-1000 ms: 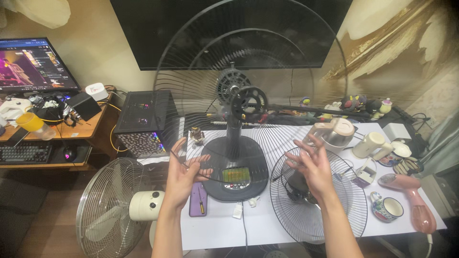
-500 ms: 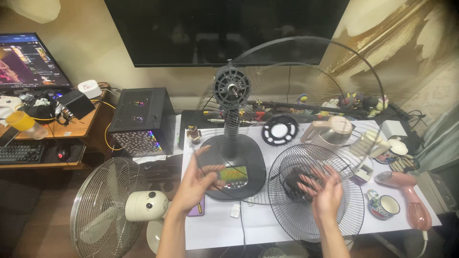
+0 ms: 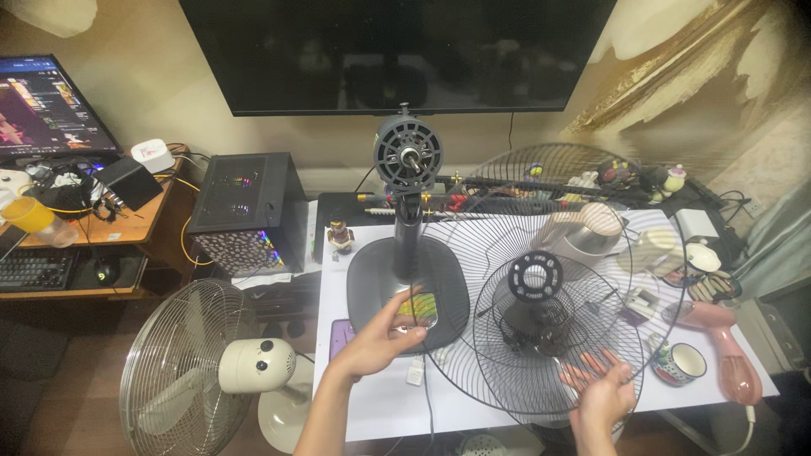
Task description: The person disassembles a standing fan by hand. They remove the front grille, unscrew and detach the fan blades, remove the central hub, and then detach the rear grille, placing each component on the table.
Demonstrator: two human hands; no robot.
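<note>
Fan grille (image 3: 557, 279), the large black wire one, lay tilted over the right half of the white table (image 3: 380, 405), and I held its rim with both hands. My left hand (image 3: 380, 338) pinched the near-left edge of the wire rim, just in front of the fan base (image 3: 405, 291). My right hand (image 3: 601, 395) sat under the near-right edge, fingers spread loosely against the wires rather than clenched. Beneath that grille lay a second, smaller grille (image 3: 549, 371) flat on the table, with a dark motor part (image 3: 541, 317) showing through both. The fan's bare motor head (image 3: 408, 154) stood upright on its pole. A white floor fan (image 3: 198, 363) stood off to the left, below the table.
</note>
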